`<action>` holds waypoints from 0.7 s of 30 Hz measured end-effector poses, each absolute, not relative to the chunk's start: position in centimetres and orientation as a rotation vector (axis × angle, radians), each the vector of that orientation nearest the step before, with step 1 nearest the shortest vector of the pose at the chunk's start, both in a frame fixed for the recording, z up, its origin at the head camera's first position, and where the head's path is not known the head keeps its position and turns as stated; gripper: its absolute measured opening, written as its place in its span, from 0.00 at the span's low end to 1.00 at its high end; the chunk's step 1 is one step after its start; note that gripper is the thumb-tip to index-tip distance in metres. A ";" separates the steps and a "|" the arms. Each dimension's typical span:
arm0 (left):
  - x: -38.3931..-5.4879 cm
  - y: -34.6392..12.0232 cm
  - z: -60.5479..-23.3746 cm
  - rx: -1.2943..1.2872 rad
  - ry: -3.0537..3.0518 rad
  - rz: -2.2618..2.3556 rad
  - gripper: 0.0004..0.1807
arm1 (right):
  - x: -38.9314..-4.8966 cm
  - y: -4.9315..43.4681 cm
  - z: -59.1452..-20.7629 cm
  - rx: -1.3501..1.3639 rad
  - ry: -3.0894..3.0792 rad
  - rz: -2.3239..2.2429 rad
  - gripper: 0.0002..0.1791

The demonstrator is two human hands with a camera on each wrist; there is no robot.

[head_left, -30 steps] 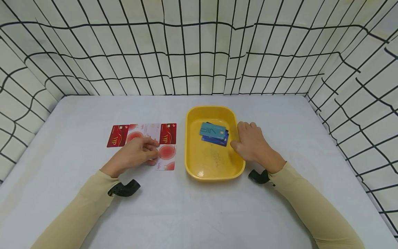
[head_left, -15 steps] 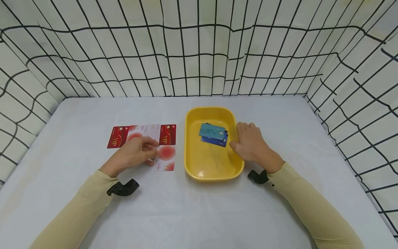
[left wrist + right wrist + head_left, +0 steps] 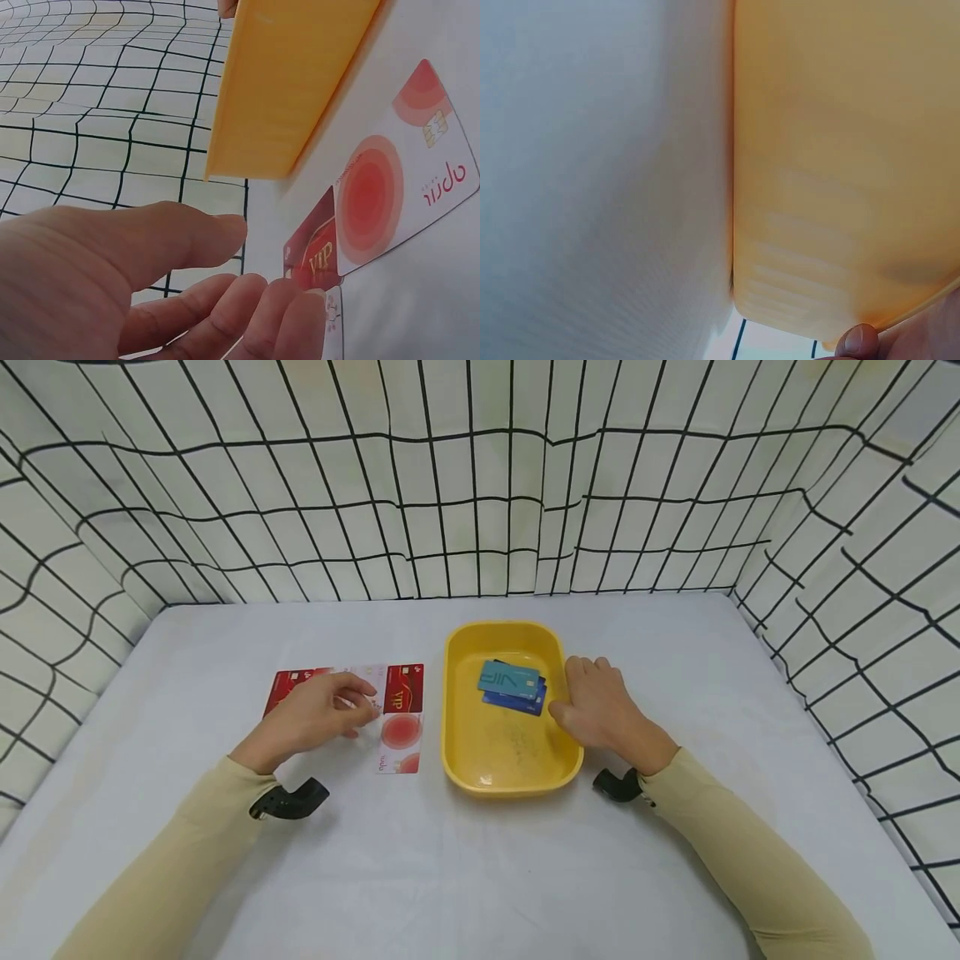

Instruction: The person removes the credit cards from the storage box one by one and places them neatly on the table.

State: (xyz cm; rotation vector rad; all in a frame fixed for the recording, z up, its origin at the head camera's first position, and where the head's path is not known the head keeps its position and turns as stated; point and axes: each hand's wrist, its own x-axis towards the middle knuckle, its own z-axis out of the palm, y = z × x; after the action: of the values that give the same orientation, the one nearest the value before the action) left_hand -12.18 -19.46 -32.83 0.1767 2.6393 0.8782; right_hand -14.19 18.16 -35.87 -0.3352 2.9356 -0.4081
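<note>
The left hand (image 3: 315, 714) is positioned over the row of cards on the table (image 3: 465, 877); its grip is partly spread, thumb apart from the curved fingers, and holds nothing. A red VIP card (image 3: 403, 688) adjoins a white card with red circles (image 3: 400, 745). The right hand (image 3: 606, 706) grips the right rim of the yellow tray (image 3: 513, 764), where a teal card (image 3: 508, 677) overlaps a blue card (image 3: 516, 702).

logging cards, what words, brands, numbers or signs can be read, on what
"VIP": rightmost red rectangular card, gold letters
Unclear: large lettering, teal rectangular card
Unclear: writing, white rectangular cards with red circles
Too small: print, blue rectangular card
Cannot read: leftmost red rectangular card, partly covered
</note>
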 end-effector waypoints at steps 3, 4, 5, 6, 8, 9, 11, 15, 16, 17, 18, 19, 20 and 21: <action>-12.4 -19.3 -32.2 0.169 2.650 0.880 0.25 | -14.2 18.2 -36.0 -0.337 2.937 -0.412 0.22; -12.5 -19.3 -32.0 0.167 2.651 0.884 0.26 | -14.2 18.2 -36.0 -0.339 2.939 -0.413 0.22; -12.5 -19.2 -31.8 0.164 2.651 0.887 0.26 | -14.2 18.2 -36.0 -0.342 2.939 -0.410 0.22; -12.6 -19.2 -31.6 0.163 2.652 0.891 0.26 | -14.2 18.3 -36.0 -0.345 2.941 -0.409 0.22; -12.8 -19.0 -31.3 0.177 2.659 0.890 0.25 | -14.3 18.3 -36.0 -0.350 2.945 -0.408 0.22; -12.9 -18.9 -31.1 0.182 2.666 0.888 0.25 | -14.3 18.3 -36.1 -0.352 2.946 -0.407 0.22; -13.1 -18.7 -30.7 0.190 2.689 0.864 0.25 | -14.4 18.4 -36.1 -0.352 2.947 -0.404 0.22; -13.5 -18.2 -30.0 0.196 2.723 0.828 0.25 | -14.4 18.4 -36.1 -0.350 2.945 -0.403 0.23; -13.6 -18.1 -29.8 0.197 2.728 0.820 0.25 | -14.4 18.4 -36.1 -0.351 2.945 -0.403 0.23; -13.7 -18.0 -29.6 0.200 2.732 0.817 0.25 | -14.4 18.4 -36.1 -0.351 2.944 -0.404 0.23; -13.8 -17.9 -29.5 0.205 2.728 0.822 0.25 | -14.4 18.4 -36.1 -0.353 2.945 -0.405 0.23; -13.9 -17.8 -29.3 0.210 2.727 0.827 0.24 | -14.4 18.4 -36.1 -0.356 2.945 -0.405 0.23; -13.9 -17.7 -29.1 0.215 2.730 0.827 0.24 | -14.4 18.4 -36.1 -0.358 2.945 -0.406 0.23; -13.9 -17.5 -28.9 0.221 2.735 0.827 0.24 | -14.4 18.4 -36.1 -0.360 2.945 -0.408 0.23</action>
State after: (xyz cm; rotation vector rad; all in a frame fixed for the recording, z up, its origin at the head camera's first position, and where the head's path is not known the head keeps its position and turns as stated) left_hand -13.93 -17.54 -28.95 0.2212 2.7347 0.8272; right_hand -14.40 18.40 -36.09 -0.3596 2.9450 -0.4076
